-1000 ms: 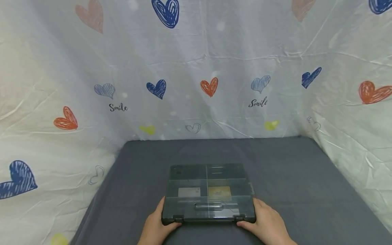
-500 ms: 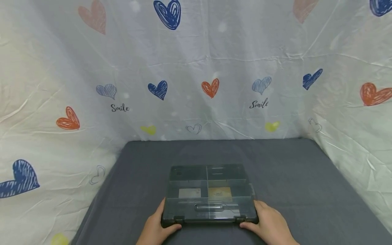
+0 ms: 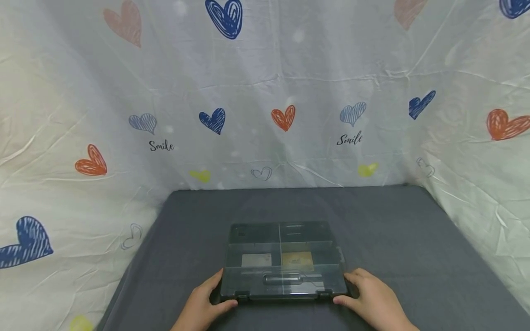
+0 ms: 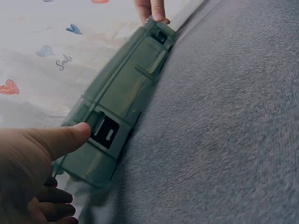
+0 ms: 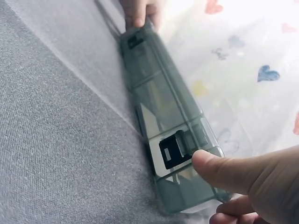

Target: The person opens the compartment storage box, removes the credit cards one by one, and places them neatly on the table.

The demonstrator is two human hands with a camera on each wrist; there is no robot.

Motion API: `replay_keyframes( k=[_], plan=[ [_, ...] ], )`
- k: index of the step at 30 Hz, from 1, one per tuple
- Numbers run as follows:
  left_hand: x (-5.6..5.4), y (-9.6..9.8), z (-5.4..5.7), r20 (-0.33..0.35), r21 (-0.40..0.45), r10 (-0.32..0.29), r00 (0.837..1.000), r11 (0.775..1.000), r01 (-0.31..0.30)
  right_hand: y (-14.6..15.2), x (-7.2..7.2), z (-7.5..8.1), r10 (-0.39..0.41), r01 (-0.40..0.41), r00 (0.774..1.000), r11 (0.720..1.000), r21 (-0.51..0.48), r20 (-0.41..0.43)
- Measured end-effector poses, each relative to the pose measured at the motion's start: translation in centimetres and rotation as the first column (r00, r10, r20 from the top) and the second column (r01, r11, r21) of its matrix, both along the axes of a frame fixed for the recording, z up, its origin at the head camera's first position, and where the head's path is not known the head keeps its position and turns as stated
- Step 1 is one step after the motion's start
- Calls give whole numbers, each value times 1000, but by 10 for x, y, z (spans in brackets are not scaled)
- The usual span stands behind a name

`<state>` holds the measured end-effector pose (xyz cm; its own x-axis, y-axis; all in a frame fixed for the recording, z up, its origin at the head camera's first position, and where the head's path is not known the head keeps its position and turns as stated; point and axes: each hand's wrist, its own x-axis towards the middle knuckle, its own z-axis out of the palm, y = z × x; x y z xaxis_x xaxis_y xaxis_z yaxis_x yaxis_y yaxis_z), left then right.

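Clear-lidded box (image 3: 281, 297) on grey cloth (image 3: 198, 220), lid down; white card (image 3: 256, 260) and yellowish card (image 3: 297, 261) within. Left hand (image 3: 199, 303), thumb spread from fingers, loosely holds front left corner; right hand (image 3: 374, 299) likewise, front right. Heart-printed sheet (image 3: 240, 78) behind.

closed translucent grey-green divided box (image 3: 276, 262); flat on grey cloth (image 3: 186, 234); dark latches (image 4: 107, 132) in front

1. The left hand (image 3: 200, 301) has shifted outward; its thumb tip moved from the left latch (image 3: 242, 295) of the box (image 3: 252, 279) to left of it.
2. The right hand (image 3: 374, 296) has shifted outward, its thumb tip now right of the right latch (image 3: 324, 294).
3. Gaps opened beside the near corners.
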<state>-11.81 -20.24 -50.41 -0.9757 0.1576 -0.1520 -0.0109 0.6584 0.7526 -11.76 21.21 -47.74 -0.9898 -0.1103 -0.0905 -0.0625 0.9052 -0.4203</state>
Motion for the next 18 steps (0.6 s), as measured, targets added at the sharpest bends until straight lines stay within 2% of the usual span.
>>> replay_keyframes(
  k=[11,18],
  plan=[
    [2,2,-5,-66,53,-18,998,998,21,-5,5,-5,12,-10,996,1000,29,-85],
    [2,0,2,-56,51,-15,998,999,18,-5,6,0,9,-6,997,999,36,-79]
  ],
)
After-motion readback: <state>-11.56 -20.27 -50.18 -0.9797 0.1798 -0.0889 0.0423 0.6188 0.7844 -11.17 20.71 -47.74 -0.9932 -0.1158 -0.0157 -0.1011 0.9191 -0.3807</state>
